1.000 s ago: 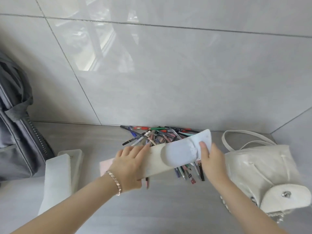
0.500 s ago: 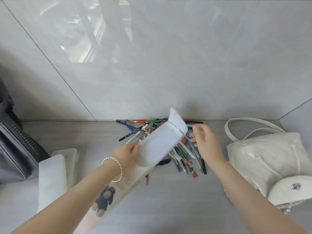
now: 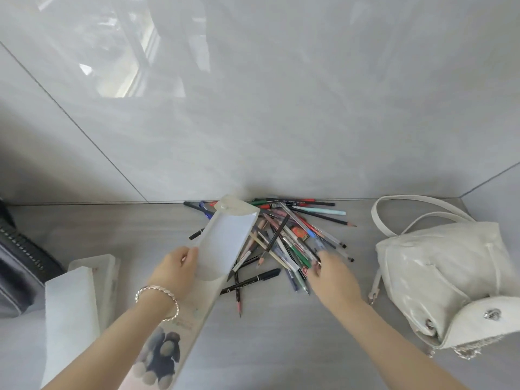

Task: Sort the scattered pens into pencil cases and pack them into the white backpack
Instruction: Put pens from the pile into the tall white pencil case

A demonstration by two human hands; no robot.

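Worked on a grey surface (image 3: 281,347) shut in at twelve o'clock by a glossy tiled wall (image 3: 281,122), with a second wall face closing the corner at two o'clock. Had a dark bag (image 3: 17,263) at nine o'clock, two white cases (image 3: 70,305) side by side at eight o'clock, and the white backpack (image 3: 439,277) at four o'clock. Found open surface at six o'clock between the forearms, and at ten o'clock between the cases and the wall.

Gripped the pencil case (image 3: 225,240) with the left hand (image 3: 176,273), fingers curled round its left edge, a bracelet (image 3: 157,291) on that wrist. Held it tilted, mouth raised toward twelve o'clock over the near-left part of the pile, flap standing at the far end, pale inside showing, a dark plush figure printed near seven o'clock. Reached the right hand (image 3: 333,277) into the pens (image 3: 292,235) from five o'clock, fingertips among the barrels at the near-right edge.

Lay fanned at the wall foot at twelve o'clock, those pens: black, green, red, blue and clear barrels with pencils, crossed over one another, two dark ones just apart on the near side. Showed glossy off-white on the backpack, with a flap and metal snap at four o'clock and a strap looped toward the wall.

Could not tell whether the right fingers pinched a pen or lay spread: blurred there. Lost the far-left pens behind the case. Cut off the dark bag at the left frame edge, the backpack's flap at the right, and the case's near end at the bottom.
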